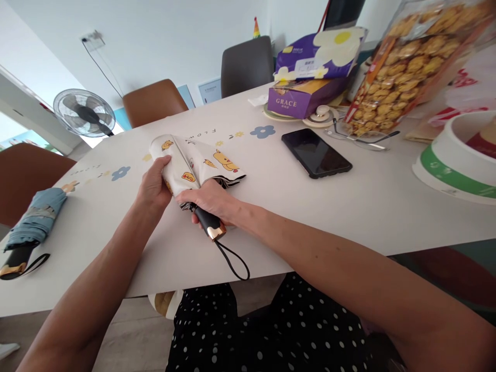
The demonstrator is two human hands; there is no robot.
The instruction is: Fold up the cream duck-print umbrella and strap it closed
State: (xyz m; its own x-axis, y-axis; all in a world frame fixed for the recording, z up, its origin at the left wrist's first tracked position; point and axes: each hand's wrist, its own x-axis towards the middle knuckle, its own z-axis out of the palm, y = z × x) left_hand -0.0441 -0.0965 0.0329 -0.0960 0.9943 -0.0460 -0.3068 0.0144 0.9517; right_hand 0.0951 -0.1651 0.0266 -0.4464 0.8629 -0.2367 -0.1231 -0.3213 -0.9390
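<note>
A white folding umbrella point(194, 157) with yellow cartoon prints lies at the near middle of the table, its canopy gathered and partly wrapped. Its black handle point(207, 219) with a gold end and a wrist strap points toward me. My left hand point(155, 181) grips the left side of the canopy, thumb on top. Round the canopy's lower end, just above the handle, my right hand point(211, 199) is closed. Some fingers of both hands are hidden under the fabric. Off to the left rests a second umbrella point(36, 219), blue and folded, with a similar black handle.
A black phone point(315, 152) lies right of the umbrella, with eyeglasses point(360, 137) behind it. Farther right stand a purple GRACE box point(289, 101), a tissue pack point(318, 57), a clear tub of cookies point(411, 67) and a white-and-green paper bucket point(453, 165). Chairs and a fan point(85, 113) stand beyond the table.
</note>
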